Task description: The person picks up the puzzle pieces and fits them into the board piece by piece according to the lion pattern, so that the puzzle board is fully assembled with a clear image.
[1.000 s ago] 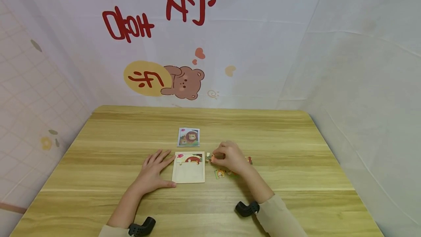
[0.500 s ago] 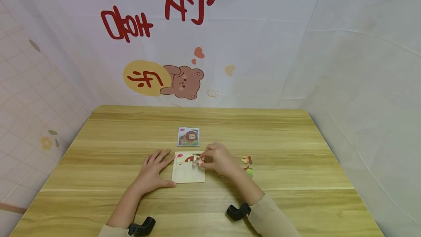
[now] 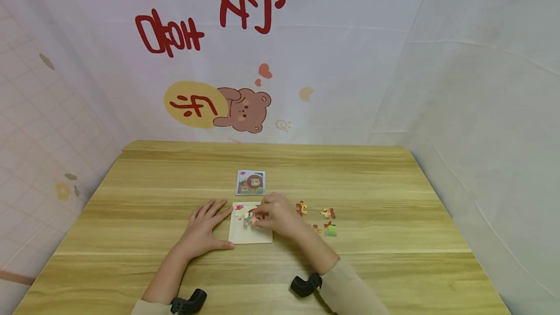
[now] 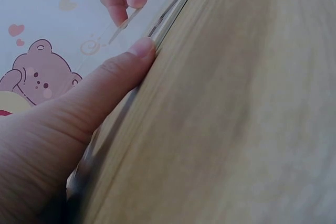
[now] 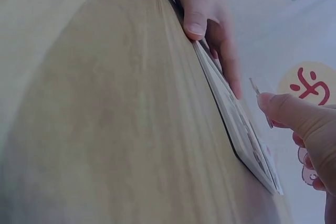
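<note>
A square wooden puzzle board (image 3: 246, 235) lies on the table, with fitted pieces of a picture along its far side. My left hand (image 3: 202, 228) rests flat at its left side, fingers spread, thumb at the near left corner and a finger along the edge. Between thumb and fingers, my right hand (image 3: 282, 215) pinches a puzzle piece (image 3: 249, 218) over the board. In the right wrist view that puzzle piece (image 5: 254, 85) is tilted and held above the board (image 5: 230, 109), apart from it. Part of the fitted picture is hidden behind my right fingers.
Several loose puzzle pieces (image 3: 329, 229) lie on the table right of the board, some partly hidden by my right forearm. A picture card (image 3: 251, 182) with a lion lies beyond the board. White printed cloth (image 3: 341, 86) stands behind the wooden table (image 3: 393, 256).
My right hand has carried the puzzle piece leftward, from beside the board to over it. More loose pieces now show at the right. The left hand has stayed in place.
</note>
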The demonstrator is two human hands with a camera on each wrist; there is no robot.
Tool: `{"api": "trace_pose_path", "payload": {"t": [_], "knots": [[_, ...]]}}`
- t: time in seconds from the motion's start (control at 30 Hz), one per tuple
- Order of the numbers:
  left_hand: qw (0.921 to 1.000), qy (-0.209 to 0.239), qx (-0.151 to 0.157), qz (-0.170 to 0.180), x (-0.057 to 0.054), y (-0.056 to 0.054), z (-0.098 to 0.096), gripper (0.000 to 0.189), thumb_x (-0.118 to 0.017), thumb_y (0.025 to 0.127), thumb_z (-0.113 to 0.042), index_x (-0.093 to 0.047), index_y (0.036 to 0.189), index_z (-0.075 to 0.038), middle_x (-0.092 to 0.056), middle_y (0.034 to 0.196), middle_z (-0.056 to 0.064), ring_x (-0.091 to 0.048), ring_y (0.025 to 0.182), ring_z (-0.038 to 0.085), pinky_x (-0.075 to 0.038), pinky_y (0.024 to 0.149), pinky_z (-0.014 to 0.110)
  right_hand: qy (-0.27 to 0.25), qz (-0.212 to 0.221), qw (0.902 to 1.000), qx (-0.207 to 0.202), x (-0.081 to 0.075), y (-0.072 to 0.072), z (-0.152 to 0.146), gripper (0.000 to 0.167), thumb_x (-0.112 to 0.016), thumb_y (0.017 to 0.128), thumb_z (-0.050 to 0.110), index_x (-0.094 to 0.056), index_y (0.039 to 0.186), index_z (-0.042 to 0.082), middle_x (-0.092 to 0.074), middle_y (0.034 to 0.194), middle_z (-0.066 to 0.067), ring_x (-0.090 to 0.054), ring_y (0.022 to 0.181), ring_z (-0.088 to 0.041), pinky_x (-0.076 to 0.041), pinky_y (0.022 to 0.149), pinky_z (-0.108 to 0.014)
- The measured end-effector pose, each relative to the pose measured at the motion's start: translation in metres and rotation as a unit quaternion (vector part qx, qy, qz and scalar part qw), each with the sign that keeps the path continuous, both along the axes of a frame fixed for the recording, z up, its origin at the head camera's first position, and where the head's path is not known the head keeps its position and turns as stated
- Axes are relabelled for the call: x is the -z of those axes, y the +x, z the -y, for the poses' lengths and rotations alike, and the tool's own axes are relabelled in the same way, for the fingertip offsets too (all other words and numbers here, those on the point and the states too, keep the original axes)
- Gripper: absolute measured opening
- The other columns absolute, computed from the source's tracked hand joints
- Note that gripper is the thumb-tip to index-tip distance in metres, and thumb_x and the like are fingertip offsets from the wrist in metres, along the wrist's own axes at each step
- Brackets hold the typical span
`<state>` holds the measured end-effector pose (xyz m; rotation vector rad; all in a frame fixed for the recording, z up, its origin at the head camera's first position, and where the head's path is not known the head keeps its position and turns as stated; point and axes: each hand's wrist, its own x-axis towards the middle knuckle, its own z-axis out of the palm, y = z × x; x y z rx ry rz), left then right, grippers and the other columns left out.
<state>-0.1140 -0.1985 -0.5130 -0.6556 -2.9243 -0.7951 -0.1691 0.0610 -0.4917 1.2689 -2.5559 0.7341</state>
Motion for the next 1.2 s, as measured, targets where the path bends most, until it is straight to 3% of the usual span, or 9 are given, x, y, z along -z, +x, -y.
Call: {"api": "trace_pose_path", "payload": {"t": [0.23,0.67,1.2], "knots": [[0.9999,0.005,0.003,-0.012,0.001,0.000,0.001,0.101,-0.073,0.064,-0.069,-0.049,0.143,-0.012,-0.034,0.151,0.013,-0.019,0.138,0.042,-0.009,0.103,0.065,-0.002,-0.025,0.9997,-0.007,0.006,0.001,0.010,0.020,-0.079,0.078,0.036,-0.079,0.092,0.020,-0.058,0.076,0.009,-0.045,0.073,-0.005,-0.035,0.068,-0.021],[1.0000,-0.002,0.003,0.006,-0.001,-0.001,0.001,0.100,-0.072,0.065,-0.070,-0.047,0.144,-0.014,-0.031,0.153,0.012,-0.017,0.140,0.041,-0.008,0.104,0.066,0.004,-0.007,1.0000,0.003,0.018,0.001,0.024,0.021,-0.077,0.080,0.036,-0.078,0.094,0.021,-0.057,0.080,0.013,-0.045,0.077,-0.004,-0.034,0.072,-0.020],[1.0000,-0.004,0.001,0.006,0.000,-0.002,0.001,0.100,-0.072,0.065,-0.071,-0.048,0.144,-0.014,-0.031,0.152,0.011,-0.017,0.139,0.040,-0.009,0.104,0.065,0.051,-0.008,0.9980,0.035,0.015,0.004,0.030,0.024,-0.076,0.081,0.040,-0.079,0.096,0.022,-0.058,0.079,0.015,-0.043,0.076,-0.004,-0.034,0.071,-0.020]]}}
